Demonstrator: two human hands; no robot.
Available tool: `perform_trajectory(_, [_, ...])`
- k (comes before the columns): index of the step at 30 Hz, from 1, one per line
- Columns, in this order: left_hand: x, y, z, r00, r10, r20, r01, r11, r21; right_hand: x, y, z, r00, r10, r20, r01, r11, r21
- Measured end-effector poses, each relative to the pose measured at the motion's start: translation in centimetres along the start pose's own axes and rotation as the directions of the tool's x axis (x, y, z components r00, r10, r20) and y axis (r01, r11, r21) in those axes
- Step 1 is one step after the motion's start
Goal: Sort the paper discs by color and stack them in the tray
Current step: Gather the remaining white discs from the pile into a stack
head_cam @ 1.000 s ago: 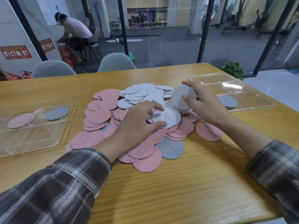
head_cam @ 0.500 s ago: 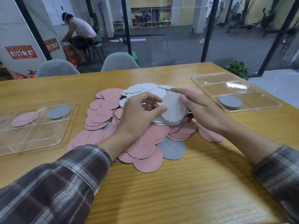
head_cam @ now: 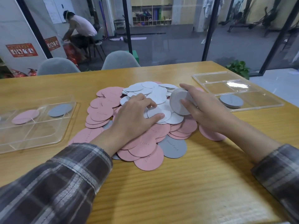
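The fingers point(head_cam: 152, 104) of the left hand point(head_cam: 132, 122) are curled over the top of the pile point(head_cam: 103, 113) of discs. A white disc point(head_cam: 159, 111) is pinched between the fingertips and the thumb. This disc lies flat on the other white discs beneath it.

The fingers point(head_cam: 187, 88) of the right hand point(head_cam: 208, 115) are closed round a white stack point(head_cam: 177, 102) of discs. The thumb is pressed against the near face, and the other fingers are wrapped over the top edge and far side. The white stack is held tilted on its edge at 2 o'clock from the left hand, low over the pile. Whether its lower edge touches the pile cannot be determined.

The pile is located at the centre of the desk point(head_cam: 178, 191). White discs are gathered at its 12 o'clock side. Pink discs are spread from 9 through 6 to 3 o'clock. A grey disc point(head_cam: 174, 147) is exposed at 5 o'clock, partly overlapped by pink discs.

Two clear, divided trays are set on the desk. The right tray point(head_cam: 215, 78) is placed at 2 o'clock from the pile, and a grey stack point(head_cam: 231, 101) is seated in its nearest compartment. The left tray point(head_cam: 32, 138) is placed at 9 o'clock. One pink disc point(head_cam: 25, 116) and one grey piece point(head_cam: 59, 109) are laid in adjoining compartments at its far side.

Both forearms are covered by plaid sleeves point(head_cam: 56, 183).
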State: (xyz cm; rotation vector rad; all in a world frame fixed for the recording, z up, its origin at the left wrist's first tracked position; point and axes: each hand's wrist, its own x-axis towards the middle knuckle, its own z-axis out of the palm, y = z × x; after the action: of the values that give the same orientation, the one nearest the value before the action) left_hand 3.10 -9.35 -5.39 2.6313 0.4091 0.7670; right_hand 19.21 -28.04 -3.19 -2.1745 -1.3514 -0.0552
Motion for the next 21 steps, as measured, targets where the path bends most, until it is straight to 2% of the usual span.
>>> perform_trajectory(5, [-0.2, -0.1, -0.4, 0.998, -0.028, 0.05, 0.028, 1.0, 0.0, 0.0, 0.0, 0.4, 0.999, -0.02, 0.027, 0.02, 1.0, -0.011])
perform_trajectory(9, [-0.4, 0.0, -0.4, 1.0, -0.018, 0.004, 0.018, 0.99, -0.141, -0.1, 0.0, 0.2, 1.0, -0.001, -0.004, 0.001, 1.0, 0.03])
perform_trajectory(11, [-0.2, 0.4, -0.5, 0.999, -0.012, -0.037, 0.003, 0.971, -0.241, -0.2, -0.2, 0.0, 0.999, 0.022, -0.026, -0.02, 0.996, 0.09])
perform_trajectory(15, [-0.1, 1.4, -0.7, 0.999, -0.024, -0.03, 0.009, 0.899, -0.438, -0.3, -0.3, 0.3, 0.997, 0.083, -0.01, -0.077, 0.963, 0.259])
perform_trajectory(21, [0.0, 2.2, -0.3, 0.99, -0.073, -0.12, 0.008, 0.882, -0.472, -0.3, -1.5, 0.3, 0.994, 0.038, 0.098, -0.075, 0.907, 0.414])
